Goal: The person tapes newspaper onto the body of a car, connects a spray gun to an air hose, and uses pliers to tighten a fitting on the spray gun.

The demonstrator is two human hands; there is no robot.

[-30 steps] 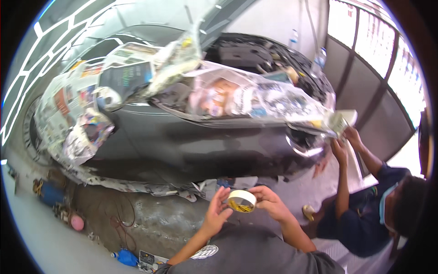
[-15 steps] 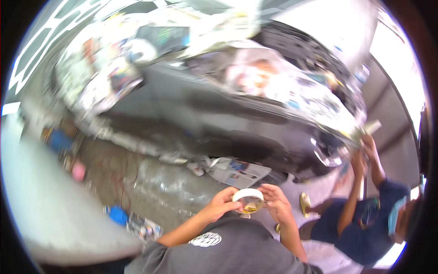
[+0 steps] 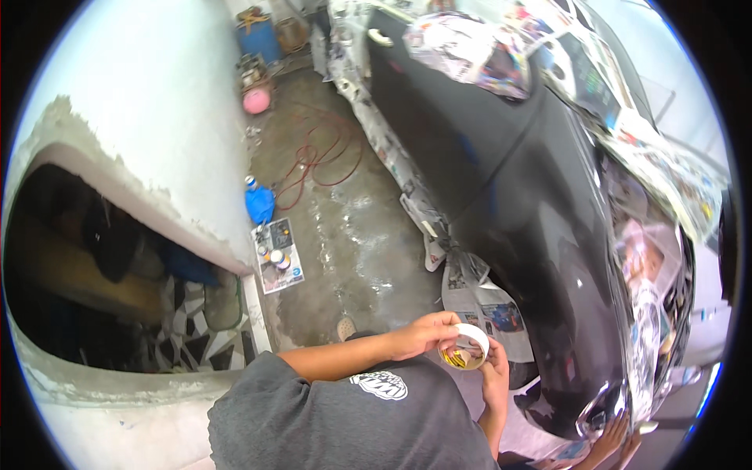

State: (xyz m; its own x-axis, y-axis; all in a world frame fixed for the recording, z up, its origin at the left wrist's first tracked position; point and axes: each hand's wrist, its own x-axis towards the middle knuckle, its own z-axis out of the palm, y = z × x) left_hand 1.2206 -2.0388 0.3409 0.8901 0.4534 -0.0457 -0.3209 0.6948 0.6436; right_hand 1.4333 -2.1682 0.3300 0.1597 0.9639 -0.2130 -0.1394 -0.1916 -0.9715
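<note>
A roll of white masking tape (image 3: pixel 477 334) is held between my two hands in front of my chest, with yellow-and-black marks visible inside its ring. My left hand (image 3: pixel 429 334) grips the roll's left edge with thumb and fingers. On the opposite side my right hand (image 3: pixel 495 372) has its fingers around the roll's lower right edge. Just beyond the roll, newspaper (image 3: pixel 495 317) covers part of the wheel area of a black car (image 3: pixel 540 235). More newspaper sheets (image 3: pixel 462 47) are taped over its windows and engine bay.
Another person's hands (image 3: pixel 611 440) are at the car's headlight. On the concrete floor lie a red hose (image 3: pixel 309 160), a blue spray gun cup (image 3: pixel 259 205) and bottles (image 3: pixel 280 259) on newspaper. A pink-tanked compressor (image 3: pixel 256 100) and blue drum (image 3: pixel 260 41) stand farther off. A white wall (image 3: pixel 157 94) has an arched opening.
My view has swung left along the car, bringing the wall opening and floor items into sight. The tape roll stays in both hands, turned slightly. The other person has mostly left the view.
</note>
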